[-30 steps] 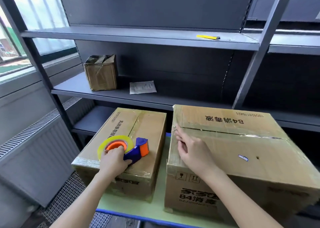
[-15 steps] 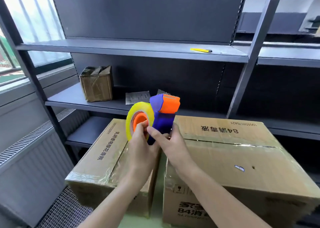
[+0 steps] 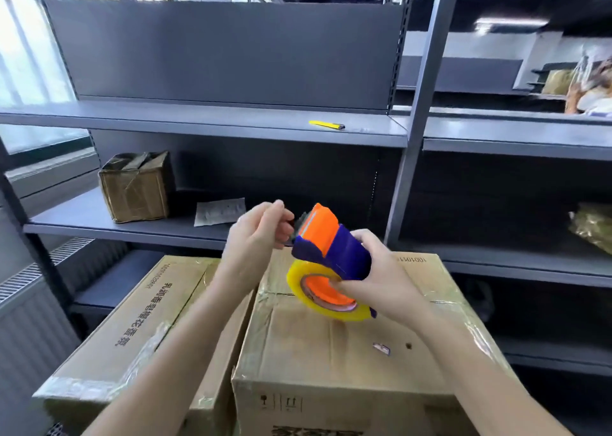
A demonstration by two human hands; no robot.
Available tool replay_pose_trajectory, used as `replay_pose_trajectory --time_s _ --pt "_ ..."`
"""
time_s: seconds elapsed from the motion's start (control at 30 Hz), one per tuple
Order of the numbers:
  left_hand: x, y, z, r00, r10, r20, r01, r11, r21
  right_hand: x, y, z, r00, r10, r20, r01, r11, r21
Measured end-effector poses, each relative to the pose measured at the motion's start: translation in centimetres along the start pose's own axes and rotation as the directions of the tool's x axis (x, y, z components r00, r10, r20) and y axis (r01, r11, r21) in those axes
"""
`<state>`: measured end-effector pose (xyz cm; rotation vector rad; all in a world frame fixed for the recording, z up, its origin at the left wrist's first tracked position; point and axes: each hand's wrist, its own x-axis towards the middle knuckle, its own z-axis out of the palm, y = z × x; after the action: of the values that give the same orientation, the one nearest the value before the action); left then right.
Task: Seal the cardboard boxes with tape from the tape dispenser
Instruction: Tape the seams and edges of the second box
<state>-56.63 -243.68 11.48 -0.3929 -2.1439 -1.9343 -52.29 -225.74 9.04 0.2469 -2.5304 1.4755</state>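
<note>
The tape dispenser [image 3: 334,253], lifted off the left cardboard box [image 3: 149,319], is now being gripped by the right hand [image 3: 381,276] over the right cardboard box [image 3: 331,352], toward its 12 o'clock edge. At the dispenser's 10 o'clock, the left hand [image 3: 255,236] is pinching the tape end [image 3: 294,226], likely starting a strip.

Left cardboard box [image 3: 139,329] top: upside-down Chinese print and a digit string were too blurred to read.
Right cardboard box [image 3: 331,352] far edge: ones and zeros showed, partly hidden.
Right cardboard box front: handling symbols stood there; the large print was cut off.
</note>
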Motion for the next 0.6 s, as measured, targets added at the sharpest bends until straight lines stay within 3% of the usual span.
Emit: replay_pose_trajectory --time_s 0.07,0.17,0.3,0.5,0.6 --pt "1.1 0.8 1.2 0.966 -0.193 0.173 0.197 0.980 -0.006 -0.1 0.6 -1.7 0.998 0.001 0.069 0.003 0.998 -0.055" --pt "1.3 0.7 2.2 0.918 -0.262 0.298 0.255 0.965 0.062 0.0 1.5 -3.6 0.991 0.005 0.136 0.007 0.996 -0.085" --pt "0.8 0.5 2.5 0.923 -0.267 0.277 0.246 0.963 0.112 0.4 2.4 -4.7 0.971 0.018 0.238 0.019 0.988 -0.152" --pt "0.6 1.1 3.1 0.928 -0.332 0.167 0.299 0.934 0.196 1.9 3.2 -5.1 0.921 -0.040 0.387 0.151 0.954 -0.260" --pt "0.7 0.5 3.2 0.907 -0.397 0.143 0.386 0.917 0.099 2.4 3.4 -4.0 0.966 -0.059 0.252 0.164 0.893 -0.419"
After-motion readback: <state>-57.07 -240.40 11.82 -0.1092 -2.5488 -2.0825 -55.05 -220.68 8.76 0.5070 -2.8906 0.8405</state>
